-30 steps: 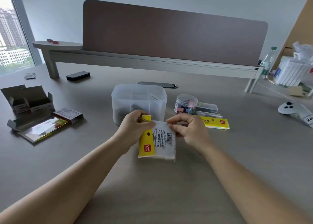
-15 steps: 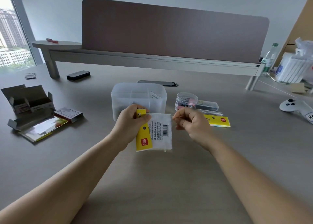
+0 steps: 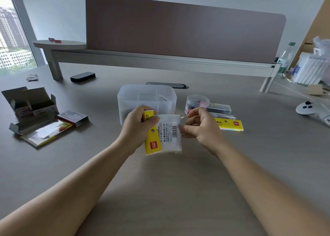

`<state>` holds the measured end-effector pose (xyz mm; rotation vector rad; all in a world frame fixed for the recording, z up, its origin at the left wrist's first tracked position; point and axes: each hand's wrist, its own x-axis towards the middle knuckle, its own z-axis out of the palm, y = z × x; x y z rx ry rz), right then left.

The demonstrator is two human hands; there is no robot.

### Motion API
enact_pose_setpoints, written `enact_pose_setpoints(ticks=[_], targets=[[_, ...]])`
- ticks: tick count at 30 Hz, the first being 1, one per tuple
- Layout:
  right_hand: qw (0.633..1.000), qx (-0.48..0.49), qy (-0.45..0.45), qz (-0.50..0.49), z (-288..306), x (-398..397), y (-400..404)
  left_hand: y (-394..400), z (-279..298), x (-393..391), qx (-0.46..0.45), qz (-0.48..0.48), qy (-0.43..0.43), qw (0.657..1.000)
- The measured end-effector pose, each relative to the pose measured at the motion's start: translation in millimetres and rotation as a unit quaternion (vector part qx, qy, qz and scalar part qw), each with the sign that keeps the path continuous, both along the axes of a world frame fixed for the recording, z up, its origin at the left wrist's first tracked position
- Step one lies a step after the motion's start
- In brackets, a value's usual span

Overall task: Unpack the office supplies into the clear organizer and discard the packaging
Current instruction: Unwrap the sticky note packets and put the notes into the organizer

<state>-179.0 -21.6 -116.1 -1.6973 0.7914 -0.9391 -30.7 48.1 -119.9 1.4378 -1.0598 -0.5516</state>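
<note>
My left hand (image 3: 137,125) grips the top of a small clear plastic packet (image 3: 167,135) with a yellow header card and a barcode label, held upright above the desk. My right hand (image 3: 200,127) pinches the packet's right edge with thumb and curled fingers. Just behind the packet stands the clear organizer (image 3: 146,98), divided into compartments, with a white slip inside. To its right sit a round clear tub of coloured clips (image 3: 197,102), a flat clear case (image 3: 220,108) and a yellow sticky-note pack (image 3: 229,124).
Opened cardboard boxes and a shiny flat wrapper (image 3: 35,114) lie at the left. A black block (image 3: 83,77) lies by the raised shelf's leg. A white controller (image 3: 310,109) lies at the right, with a water bottle (image 3: 285,59) and a white bin (image 3: 312,69) beyond.
My right hand left the packet's top edge, drew back a little, then came in again onto its right edge. The packet has stayed in my left hand.
</note>
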Motion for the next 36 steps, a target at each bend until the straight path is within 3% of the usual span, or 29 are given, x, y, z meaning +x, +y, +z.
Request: enact_pose_setpoints(ticks=[11,15,22,27,36], targets=[[0.998,0.037,-0.055,0.016,5,-6,-6,-1,1,9,-0.005,-0.013,0.024,1.000],[0.997,0.026,-0.064,0.019,5,-5,-5,-1,1,13,0.005,-0.044,0.073,0.996],[0.988,-0.142,0.062,-0.017,8,3,2,6,7,16,-0.024,-0.048,0.149,0.987],[0.994,-0.059,0.088,0.016,26,9,11,12,16,22,-0.051,-0.022,0.138,0.989],[0.996,-0.039,0.045,0.072,61,57,7,17,48,49,-0.081,0.017,0.121,0.989]])
